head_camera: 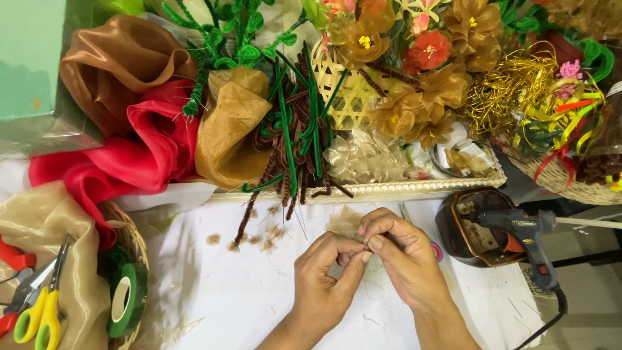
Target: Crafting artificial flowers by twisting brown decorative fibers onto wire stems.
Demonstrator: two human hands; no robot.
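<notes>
My left hand (322, 280) and my right hand (400, 255) meet over a white sheet (220, 291) on the table. Their fingertips pinch together on a small tan piece of fabric (343, 223) with a thin wire; most of it is hidden between the fingers. A pile of brown and green pipe cleaners (291, 136) lies just beyond the hands, spilling from a long tray (389, 189).
Red, brown and gold fabric (139, 146) is bunched at the left. A basket (133, 243) holds green tape (127, 300) and yellow-handled scissors (40, 311). A glue gun (521, 233) rests by a brown dish (463, 236) on the right. Fabric flowers (414, 58) and gold wire (512, 84) fill the back.
</notes>
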